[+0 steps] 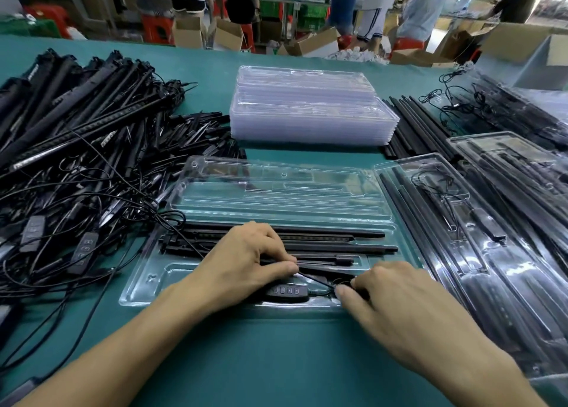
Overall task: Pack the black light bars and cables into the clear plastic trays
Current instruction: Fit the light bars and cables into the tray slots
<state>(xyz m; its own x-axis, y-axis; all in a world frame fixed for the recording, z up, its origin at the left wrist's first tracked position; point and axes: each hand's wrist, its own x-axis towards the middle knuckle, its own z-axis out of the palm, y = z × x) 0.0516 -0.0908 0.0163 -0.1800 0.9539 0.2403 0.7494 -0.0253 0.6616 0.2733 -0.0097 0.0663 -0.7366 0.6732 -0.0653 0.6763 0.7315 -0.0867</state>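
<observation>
The thin black cable lies in the near compartment of the open clear tray, beside its button controller. Black light bars already fill the tray's slots just beyond. The left hand pinches one end of the cable run and the right hand pinches the other, so the step looks like tucking the cable in. Next, I judge, the slack must be coiled and pressed below the rim so the lid can fold shut. Empty trays are stacked behind the tray, loose stock is heaped to its left, and packed trays lie to its right.
</observation>
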